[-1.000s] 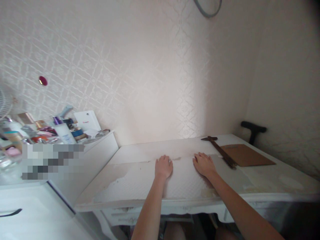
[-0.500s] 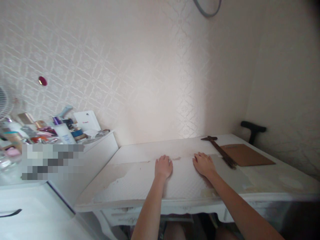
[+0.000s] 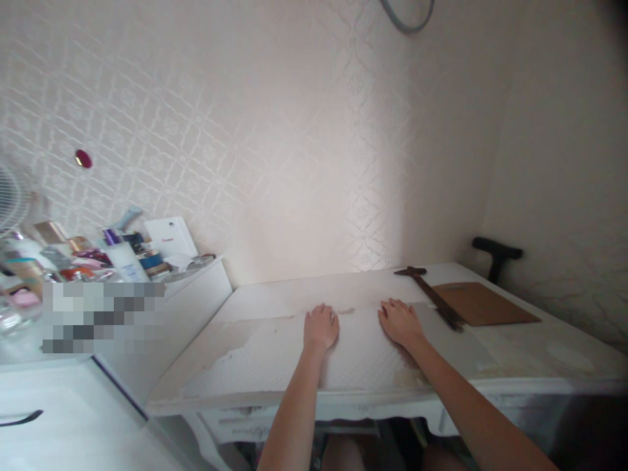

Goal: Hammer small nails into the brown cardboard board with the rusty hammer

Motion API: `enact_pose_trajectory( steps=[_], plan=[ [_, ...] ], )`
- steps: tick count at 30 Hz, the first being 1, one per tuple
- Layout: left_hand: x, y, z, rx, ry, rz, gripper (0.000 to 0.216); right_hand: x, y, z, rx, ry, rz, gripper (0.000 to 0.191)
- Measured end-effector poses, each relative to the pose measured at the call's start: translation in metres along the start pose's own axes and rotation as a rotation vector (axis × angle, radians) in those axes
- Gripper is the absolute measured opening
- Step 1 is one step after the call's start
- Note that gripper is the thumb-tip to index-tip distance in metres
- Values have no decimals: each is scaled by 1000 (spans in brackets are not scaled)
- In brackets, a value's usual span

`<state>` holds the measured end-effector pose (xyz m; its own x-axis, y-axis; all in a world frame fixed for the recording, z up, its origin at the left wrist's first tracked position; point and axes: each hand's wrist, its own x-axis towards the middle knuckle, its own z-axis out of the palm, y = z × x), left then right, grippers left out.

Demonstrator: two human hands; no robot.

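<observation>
My left hand (image 3: 321,327) lies palm down on the worn white table (image 3: 255,366), fingers stretched out and holding nothing. My right hand (image 3: 400,322) rests flat on the same tabletop, a little to the right, also empty with its fingers extended. To the right of it lies a hammer (image 3: 434,297), its dark head toward the wall and its handle pointing toward me. Beyond the hammer is a flat brown board (image 3: 485,304), partly behind the handle. Neither hand touches the hammer or the board.
A white cabinet (image 3: 191,307) stands at the left, crowded with bottles such as a white one with a purple cap (image 3: 125,258), and a white box (image 3: 171,237). A black T-shaped handle (image 3: 496,252) rises behind the table's right edge. Patterned wall closes off the back.
</observation>
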<state>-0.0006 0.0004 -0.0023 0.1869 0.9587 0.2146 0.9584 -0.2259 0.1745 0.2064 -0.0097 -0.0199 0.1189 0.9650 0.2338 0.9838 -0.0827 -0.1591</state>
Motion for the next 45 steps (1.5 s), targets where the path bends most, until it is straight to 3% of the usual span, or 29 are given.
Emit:
enact_pose_trajectory(
  steps=[45],
  plan=[
    [0,0,0,5,6,3,42,2,1,2,14,-12,5,42]
  ],
)
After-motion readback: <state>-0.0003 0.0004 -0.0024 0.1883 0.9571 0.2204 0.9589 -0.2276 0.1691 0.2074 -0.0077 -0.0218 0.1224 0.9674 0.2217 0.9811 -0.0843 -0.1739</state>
